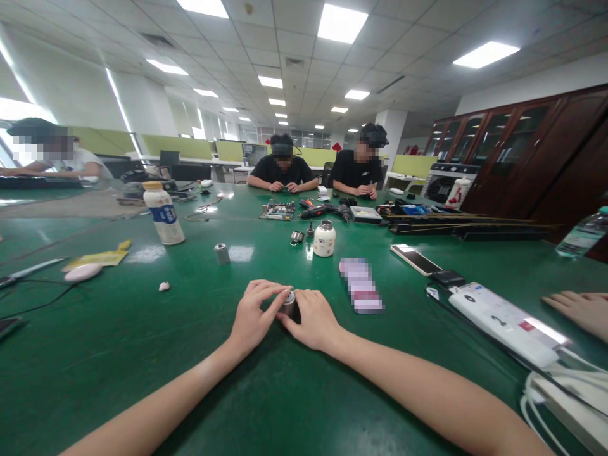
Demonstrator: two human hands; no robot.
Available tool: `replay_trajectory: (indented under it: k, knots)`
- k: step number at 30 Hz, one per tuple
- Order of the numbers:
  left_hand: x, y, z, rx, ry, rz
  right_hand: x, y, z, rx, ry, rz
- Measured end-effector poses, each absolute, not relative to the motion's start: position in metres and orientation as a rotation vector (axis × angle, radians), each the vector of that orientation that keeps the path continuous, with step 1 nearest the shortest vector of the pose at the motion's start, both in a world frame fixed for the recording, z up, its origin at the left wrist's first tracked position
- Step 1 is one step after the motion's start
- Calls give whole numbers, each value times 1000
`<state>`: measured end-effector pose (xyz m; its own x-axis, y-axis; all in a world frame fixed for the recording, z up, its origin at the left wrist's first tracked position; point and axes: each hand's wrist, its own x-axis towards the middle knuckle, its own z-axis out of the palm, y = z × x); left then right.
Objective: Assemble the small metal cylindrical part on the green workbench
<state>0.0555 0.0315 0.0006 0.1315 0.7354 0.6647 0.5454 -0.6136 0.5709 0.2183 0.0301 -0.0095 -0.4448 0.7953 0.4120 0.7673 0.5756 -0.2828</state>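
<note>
- A small metal cylinder [289,305] sits between the person's two hands, low over the near middle of the green bench [228,405]; I can't tell whether its base touches the surface.
- The left hand [256,313] arches in from the side, knuckles raised, its thumb and forefinger bent together and grasping the cylinder by its upper end.
- The right hand [316,316] lies lower, back upward, grasping the same piece: fingers round the far side, thumb along the near side.
- Both bare forearms slant inward from the near corners and meet at the cylinder.
- Just beyond, a grey cylinder [221,254] stands upright, left of a squat white jar [324,239].
- A lit phone [361,286] lies near the right hand, with a white-edged phone [415,259] past it.
- Over on the left stands a bottle [164,215] with a blue label.
- Farther back are a circuit board [278,211] and, across from us, two people in black shirts [297,171], heads bent over their own hands.
</note>
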Motion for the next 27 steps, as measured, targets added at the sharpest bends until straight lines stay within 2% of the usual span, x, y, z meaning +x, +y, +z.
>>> replay_trajectory:
  k: [27]
  knots:
    - [52, 33, -1, 2144, 1300, 1378, 219, 31, -11, -1237, -2302, 79]
